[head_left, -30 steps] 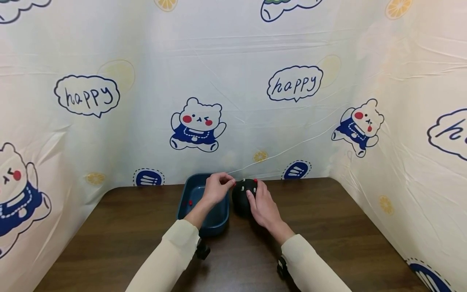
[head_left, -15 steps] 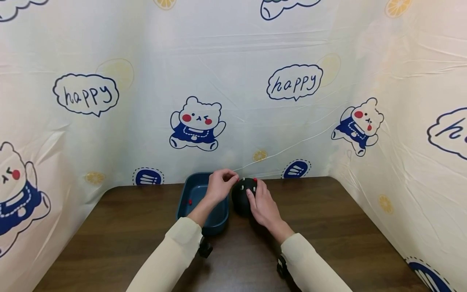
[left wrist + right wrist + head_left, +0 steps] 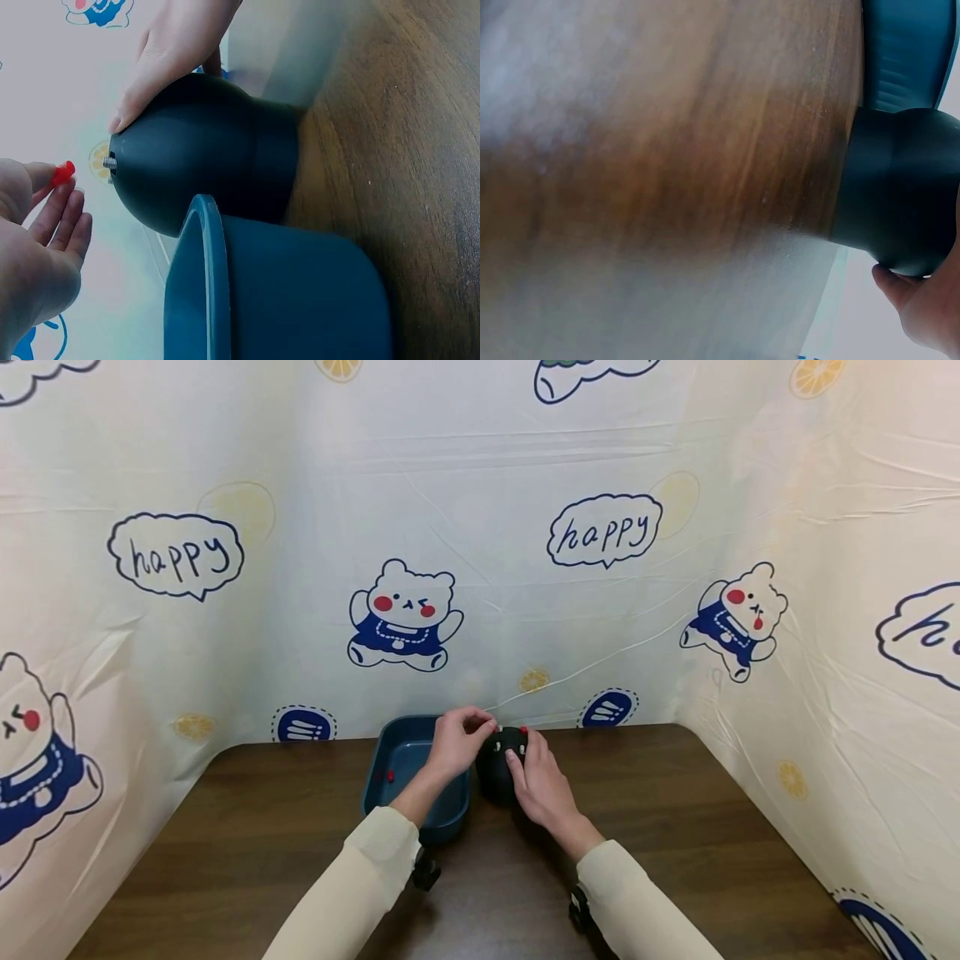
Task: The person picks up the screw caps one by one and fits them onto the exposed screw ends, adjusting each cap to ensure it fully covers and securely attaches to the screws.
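Observation:
A black dome-shaped body (image 3: pixel 495 777) with a narrower base stands upright on the table, several threaded metal studs (image 3: pixel 110 162) on its top. Its sides are held by my right hand (image 3: pixel 543 781), with thumb and fingers curved round it. One red piece (image 3: pixel 524 729) sits at the top beside the right fingers. My left hand (image 3: pixel 454 745) pinches a small red plastic piece (image 3: pixel 63 173) between thumb and fingertip. In the left wrist view this piece is a short gap away from the studs. The right fingers are partly hidden behind the dome in the right wrist view.
A blue tray (image 3: pixel 369 777) stands directly left of the dome, under the left forearm. Inside it lies a small red piece (image 3: pixel 390 776). The wooden table (image 3: pixel 247 843) ends at a printed curtain (image 3: pixel 480 527) at the back.
My left hand has moved slightly right, bringing the red piece from the dome's left edge to over its top. The right hand and the dome have stayed put.

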Action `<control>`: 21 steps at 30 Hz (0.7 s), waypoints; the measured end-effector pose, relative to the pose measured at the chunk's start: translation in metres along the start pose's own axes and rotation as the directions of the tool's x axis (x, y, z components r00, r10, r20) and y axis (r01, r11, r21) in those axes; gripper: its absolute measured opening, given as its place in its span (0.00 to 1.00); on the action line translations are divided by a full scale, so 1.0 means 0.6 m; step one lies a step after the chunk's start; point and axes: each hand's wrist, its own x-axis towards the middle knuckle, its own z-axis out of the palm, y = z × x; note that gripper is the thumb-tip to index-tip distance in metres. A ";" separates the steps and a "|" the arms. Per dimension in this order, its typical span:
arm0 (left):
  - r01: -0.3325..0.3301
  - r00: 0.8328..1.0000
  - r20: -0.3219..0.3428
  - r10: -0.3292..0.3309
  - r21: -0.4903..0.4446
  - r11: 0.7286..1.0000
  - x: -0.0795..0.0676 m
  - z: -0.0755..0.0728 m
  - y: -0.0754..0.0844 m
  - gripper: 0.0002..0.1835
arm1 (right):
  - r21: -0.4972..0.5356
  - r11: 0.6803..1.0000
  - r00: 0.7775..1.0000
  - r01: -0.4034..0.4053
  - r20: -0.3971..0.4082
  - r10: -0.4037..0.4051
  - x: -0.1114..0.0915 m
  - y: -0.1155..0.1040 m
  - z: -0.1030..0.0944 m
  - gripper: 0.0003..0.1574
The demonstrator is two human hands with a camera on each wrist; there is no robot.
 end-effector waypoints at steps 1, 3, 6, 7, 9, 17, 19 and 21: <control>0.004 1.000 0.002 -0.004 0.000 1.000 0.000 0.001 0.001 0.04 | -0.001 1.000 1.000 0.005 -0.007 -0.005 0.000 0.000 0.000 0.40; 0.002 1.000 0.007 -0.002 0.002 1.000 0.000 0.003 0.001 0.04 | 0.001 1.000 1.000 0.015 -0.018 -0.015 -0.001 0.000 0.000 0.40; -0.003 1.000 0.013 0.003 0.008 1.000 0.000 0.006 0.001 0.04 | 0.003 0.999 0.998 0.037 -0.041 -0.037 -0.002 0.001 0.001 0.40; -0.007 1.000 0.015 0.007 0.008 1.000 0.000 0.006 0.000 0.04 | 0.002 0.999 0.998 0.040 -0.042 -0.040 -0.002 0.003 0.002 0.40; -0.012 1.000 0.017 0.012 0.010 1.000 0.001 0.008 0.000 0.04 | 0.003 0.999 0.998 0.042 -0.042 -0.042 -0.002 0.004 0.003 0.40; -0.032 0.999 0.024 0.032 0.010 0.999 0.002 0.014 0.006 0.04 | 0.009 1.000 1.000 0.008 -0.007 -0.008 -0.001 0.001 -0.001 0.41; -0.032 0.999 0.028 0.032 0.007 0.999 0.002 0.015 0.008 0.04 | 0.008 1.000 1.000 0.005 -0.005 -0.005 -0.001 0.001 -0.001 0.40; -0.032 0.999 0.032 0.032 0.006 0.999 0.002 0.017 0.010 0.04 | 0.007 1.000 1.000 0.004 -0.006 -0.004 0.000 0.002 -0.001 0.40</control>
